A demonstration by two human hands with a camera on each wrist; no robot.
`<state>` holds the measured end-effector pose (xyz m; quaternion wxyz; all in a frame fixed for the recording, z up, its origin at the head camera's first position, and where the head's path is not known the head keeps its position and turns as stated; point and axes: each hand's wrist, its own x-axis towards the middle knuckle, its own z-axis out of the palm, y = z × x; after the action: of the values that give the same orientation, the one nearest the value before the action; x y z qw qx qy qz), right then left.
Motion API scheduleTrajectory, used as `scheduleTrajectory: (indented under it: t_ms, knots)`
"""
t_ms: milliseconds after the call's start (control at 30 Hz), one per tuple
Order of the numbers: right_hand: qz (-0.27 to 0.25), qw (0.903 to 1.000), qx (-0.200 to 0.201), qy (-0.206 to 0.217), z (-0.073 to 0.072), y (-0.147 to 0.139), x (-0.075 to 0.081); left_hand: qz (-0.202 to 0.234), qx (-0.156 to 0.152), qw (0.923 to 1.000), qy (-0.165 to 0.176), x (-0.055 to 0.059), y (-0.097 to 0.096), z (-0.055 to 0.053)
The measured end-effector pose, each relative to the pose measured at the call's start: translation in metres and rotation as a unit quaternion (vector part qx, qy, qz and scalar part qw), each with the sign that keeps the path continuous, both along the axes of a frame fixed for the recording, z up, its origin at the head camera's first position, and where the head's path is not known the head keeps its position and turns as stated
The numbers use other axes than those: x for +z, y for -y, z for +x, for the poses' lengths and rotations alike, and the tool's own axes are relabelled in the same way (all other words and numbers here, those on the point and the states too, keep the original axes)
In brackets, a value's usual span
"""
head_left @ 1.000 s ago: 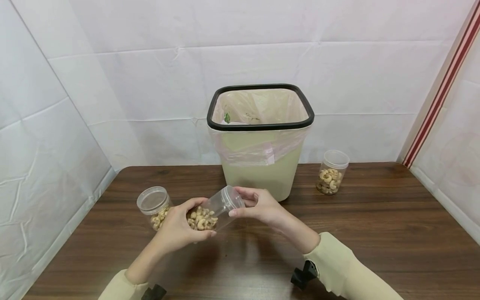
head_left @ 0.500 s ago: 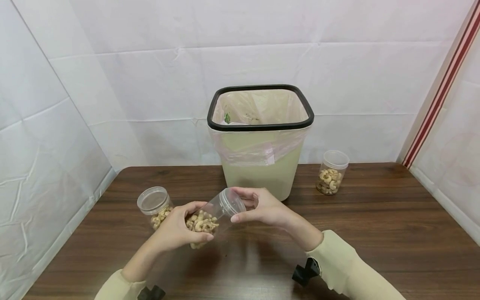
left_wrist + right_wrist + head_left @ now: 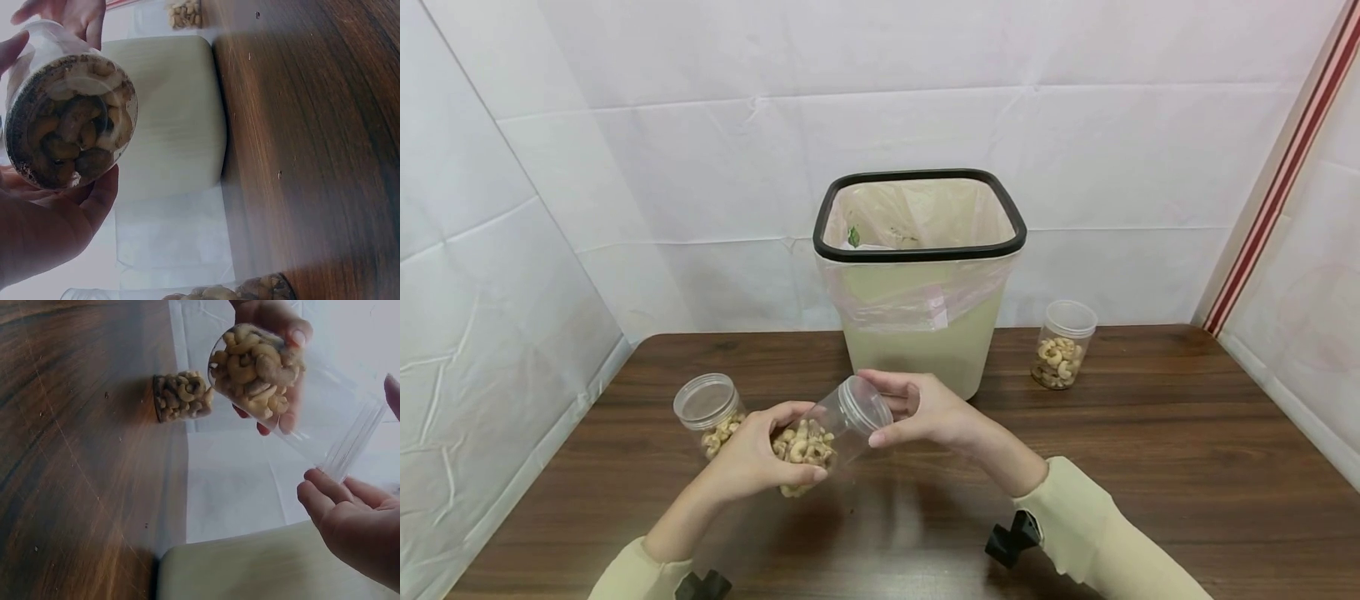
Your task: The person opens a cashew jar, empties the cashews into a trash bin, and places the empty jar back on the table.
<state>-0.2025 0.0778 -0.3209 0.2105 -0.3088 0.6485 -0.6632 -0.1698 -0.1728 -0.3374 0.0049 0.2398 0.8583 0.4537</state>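
Tilted between my two hands is a clear plastic jar (image 3: 842, 425) of cashews, its screw lid (image 3: 867, 404) pointing up and to the right. My left hand (image 3: 760, 458) grips the jar around its lower body, where the cashews (image 3: 256, 365) lie heaped toward the base. At the other end my right hand (image 3: 932, 412) holds the lid, thumb on the near side and fingers on the far side. The left wrist view looks at the jar's round base (image 3: 75, 125), with nuts pressed against it. The jar is held up off the table.
A second lidded cashew jar (image 3: 707, 404) stands just behind my left hand. Another cashew jar (image 3: 1063, 346) stands at the back right. A pale bin (image 3: 925, 292) with a black rim and pink liner stands behind my hands on the dark wooden table (image 3: 1150, 433).
The jar has tipped slightly and its base has come a little lower and nearer. My right hand's thumb and fingers have shifted slightly around the lid. The other jars and bin stay put.
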Motion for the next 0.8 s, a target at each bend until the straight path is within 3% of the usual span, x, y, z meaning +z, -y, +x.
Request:
scheduleTrajectory:
  t_ms: [233, 467, 633, 800]
  knots:
    - [0.009, 0.9975, -0.055, 0.044, 0.002, 0.002, -0.006, -0.017, 0.057, 0.9976, -0.035, -0.001, -0.004, 0.002]
    - [0.006, 0.9928, -0.105, 0.056, 0.006, 0.012, -0.012, -0.054, 0.113, 0.9875, -0.096, -0.003, -0.010, 0.005]
    - [0.001, 0.9894, -0.134, 0.056, 0.007, 0.018, -0.014, -0.087, 0.136, 0.9755, -0.150, -0.004, -0.013, 0.006]
    - [-0.009, 0.9884, -0.140, 0.059, 0.007, 0.021, -0.016, -0.099, 0.141, 0.9731, -0.153, -0.004, -0.013, 0.007]
